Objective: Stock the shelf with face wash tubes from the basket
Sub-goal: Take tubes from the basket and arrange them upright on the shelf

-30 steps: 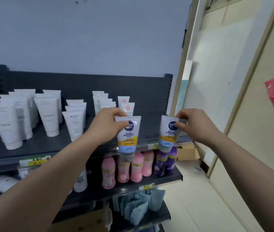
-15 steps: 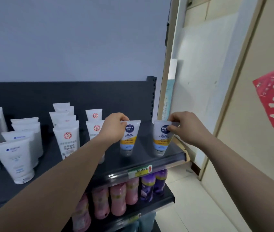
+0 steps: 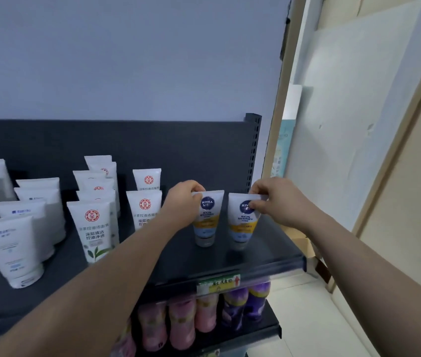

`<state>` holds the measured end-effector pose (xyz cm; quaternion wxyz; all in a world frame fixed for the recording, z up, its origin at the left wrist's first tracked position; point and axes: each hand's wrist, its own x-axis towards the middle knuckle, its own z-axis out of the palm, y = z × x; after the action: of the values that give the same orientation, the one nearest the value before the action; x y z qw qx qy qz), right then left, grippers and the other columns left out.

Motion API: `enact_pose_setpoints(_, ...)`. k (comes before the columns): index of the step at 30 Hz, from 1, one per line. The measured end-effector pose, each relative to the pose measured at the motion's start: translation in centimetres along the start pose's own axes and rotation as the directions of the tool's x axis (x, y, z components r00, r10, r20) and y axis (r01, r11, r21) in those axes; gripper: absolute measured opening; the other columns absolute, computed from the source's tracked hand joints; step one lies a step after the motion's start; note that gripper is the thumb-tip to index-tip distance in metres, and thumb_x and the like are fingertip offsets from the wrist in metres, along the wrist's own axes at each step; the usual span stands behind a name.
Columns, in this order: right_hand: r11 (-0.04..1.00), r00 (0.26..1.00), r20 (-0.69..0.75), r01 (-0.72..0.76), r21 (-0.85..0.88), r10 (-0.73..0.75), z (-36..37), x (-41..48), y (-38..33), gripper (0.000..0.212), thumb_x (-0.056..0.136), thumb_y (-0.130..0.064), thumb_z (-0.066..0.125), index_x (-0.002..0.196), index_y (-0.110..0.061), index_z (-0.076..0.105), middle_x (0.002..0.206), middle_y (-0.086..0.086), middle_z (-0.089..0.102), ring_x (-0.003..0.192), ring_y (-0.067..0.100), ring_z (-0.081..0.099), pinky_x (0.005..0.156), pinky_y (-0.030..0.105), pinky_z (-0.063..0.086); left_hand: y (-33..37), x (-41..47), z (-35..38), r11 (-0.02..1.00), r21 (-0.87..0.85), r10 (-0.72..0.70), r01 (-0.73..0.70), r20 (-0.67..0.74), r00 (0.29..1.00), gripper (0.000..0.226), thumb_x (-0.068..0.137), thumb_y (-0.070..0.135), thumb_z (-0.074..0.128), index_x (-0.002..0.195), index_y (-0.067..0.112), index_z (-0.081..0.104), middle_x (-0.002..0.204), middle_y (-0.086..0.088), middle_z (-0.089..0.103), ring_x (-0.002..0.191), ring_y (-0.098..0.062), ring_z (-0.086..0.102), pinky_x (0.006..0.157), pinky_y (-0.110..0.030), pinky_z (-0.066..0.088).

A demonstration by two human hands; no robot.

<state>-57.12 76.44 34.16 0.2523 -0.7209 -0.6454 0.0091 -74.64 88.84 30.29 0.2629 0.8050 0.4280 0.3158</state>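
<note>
Two blue-and-yellow face wash tubes stand cap-down, side by side and a little apart, near the right end of the dark shelf [image 3: 232, 261]. Whether their caps rest fully on its surface cannot be told. The left tube [image 3: 207, 220] is upright, and the left hand [image 3: 182, 204] grips it at the crimped top edge, fingers curled over the upper left corner. The right tube [image 3: 243, 225] leans slightly, and the right hand [image 3: 275, 199] pinches its upper right corner between thumb and fingers. Both forearms reach in from the lower edge of the view.

Just left of the left tube stand rows of white red-emblem tubes [image 3: 95, 228], also cap-down, with the nearest row close to the left forearm. Farther left are plain tubes [image 3: 11, 251] with small blue print. A dark back panel [image 3: 152, 148] rises behind the shelf, with a pale wall [image 3: 127, 60] above it. A green and yellow label [image 3: 218, 283] sits on the shelf's front lip. On the lower shelf [image 3: 268, 323] stand pink bottles [image 3: 181, 323] and, to their right, purple bottles [image 3: 246, 302].
</note>
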Motion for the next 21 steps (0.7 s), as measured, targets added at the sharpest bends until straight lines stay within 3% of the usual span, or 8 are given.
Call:
enact_pose_setpoints(2,1.0,0.999,0.031,0.021,0.01,-0.021,0.2,0.4,0.1,0.007,0.082,-0.02,0.069,0.08,-0.019,0.062,0.078,-0.009,0.06,0.071,0.005,0.052,0.061,0.02,0.041,0.1,-0.3,-0.1,1.0,0.024,-0.002,0.002,0.006,1.0,0.02,0.092,0.014,0.047,0.104,0.016,0.063,0.11,-0.004,0.063,0.092,-0.014,0.058,0.058,-0.015,0.038)
enact_pose_setpoints(4,0.999,0.997,0.066,0.042,0.013,-0.043,0.6,0.8,0.0,0.005,0.083,-0.021,0.069,0.082,-0.02,0.064,0.084,-0.006,0.063,0.076,0.011,0.056,0.068,0.027,0.048,0.5,-0.8,-0.4,0.998,0.069,-0.003,0.004,-0.005,1.0,0.027,0.094,0.017,0.047,0.118,0.016,0.06,0.12,-0.003,0.061,0.104,-0.016,0.057,0.074,-0.02,0.043)
enact_pose_setpoints(8,0.994,0.986,0.125,0.109,0.007,-0.109,1.6,1.7,-1.0,0.004,0.084,-0.022,0.065,0.085,-0.023,0.062,0.088,-0.006,0.062,0.081,0.013,0.057,0.07,0.028,0.048,1.6,-2.5,-1.1,0.982,0.183,0.058,-0.045,-0.063,0.996,0.038,0.097,0.019,0.046,0.134,0.016,0.048,0.133,-0.004,0.052,0.119,-0.019,0.052,0.097,-0.027,0.04)
enact_pose_setpoints(12,0.993,0.976,0.179,0.121,0.009,-0.12,2.4,2.2,-1.5,0.004,0.085,-0.018,0.06,0.087,-0.021,0.061,0.084,-0.007,0.06,0.079,0.013,0.056,0.064,0.027,0.046,2.6,-4.6,-2.1,0.951,0.286,0.159,-0.119,-0.122,0.98,0.039,0.096,0.024,0.048,0.135,0.017,0.047,0.13,-0.003,0.051,0.117,-0.018,0.05,0.094,-0.024,0.037)
enact_pose_setpoints(16,0.992,0.976,0.181,0.125,-0.003,-0.123,3.0,2.1,-1.3,0.011,0.087,-0.017,0.055,0.095,-0.022,0.06,0.098,-0.002,0.063,0.09,0.017,0.058,0.077,0.034,0.05,2.8,-6.5,-2.8,0.922,0.364,0.19,-0.132,-0.129,0.973,0.037,0.096,0.026,0.049,0.132,0.018,0.05,0.129,0.0,0.053,0.118,-0.016,0.05,0.094,-0.023,0.037)
enact_pose_setpoints(21,0.969,0.968,0.113,0.234,-0.083,-0.224,2.8,1.1,-1.8,0.041,0.089,-0.025,0.056,0.129,-0.021,0.051,0.127,-0.001,0.056,0.115,0.02,0.05,0.094,0.035,0.044,2.4,-8.3,-3.3,0.887,0.454,0.174,-0.087,-0.155,0.972,0.037,0.094,0.029,0.05,0.129,0.02,0.052,0.128,0.0,0.055,0.117,-0.019,0.05,0.097,-0.035,0.043)
